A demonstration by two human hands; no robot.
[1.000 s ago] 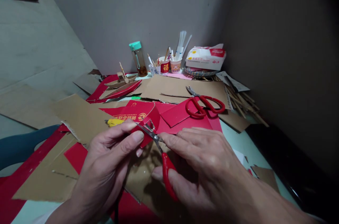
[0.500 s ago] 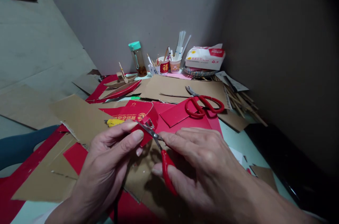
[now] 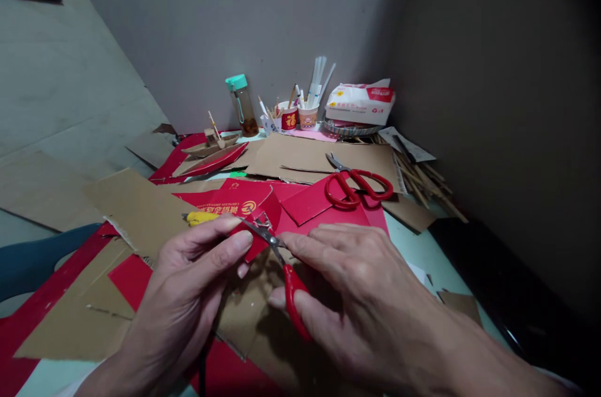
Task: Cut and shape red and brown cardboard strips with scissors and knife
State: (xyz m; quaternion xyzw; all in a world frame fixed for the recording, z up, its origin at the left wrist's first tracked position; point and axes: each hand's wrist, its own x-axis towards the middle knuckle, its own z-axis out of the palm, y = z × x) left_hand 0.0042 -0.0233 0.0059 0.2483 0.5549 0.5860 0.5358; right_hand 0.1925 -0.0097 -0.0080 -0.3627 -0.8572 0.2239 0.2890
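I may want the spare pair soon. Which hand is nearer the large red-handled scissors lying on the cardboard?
Right. The right hand, working small red-handled scissors, sits just below the large red-handled scissors; the left hand, pinching a red card piece, lies farther left.

**Our tabletop, covered in card**

We see a pale tabletop (image 3: pixel 425 253) set into the corner of two grey walls. Brown cardboard sheets (image 3: pixel 141 206) and red card pieces (image 3: pixel 323 209) cover most of it. We take the large red scissors (image 3: pixel 359 184) as our landmark: they rest on the red card. Behind them stand a bottle with a teal cap (image 3: pixel 241 103), cups of pens (image 3: pixel 298 115) and a white packet (image 3: pixel 360 103). Just right of them lies a heap of wooden sticks (image 3: pixel 429 187).
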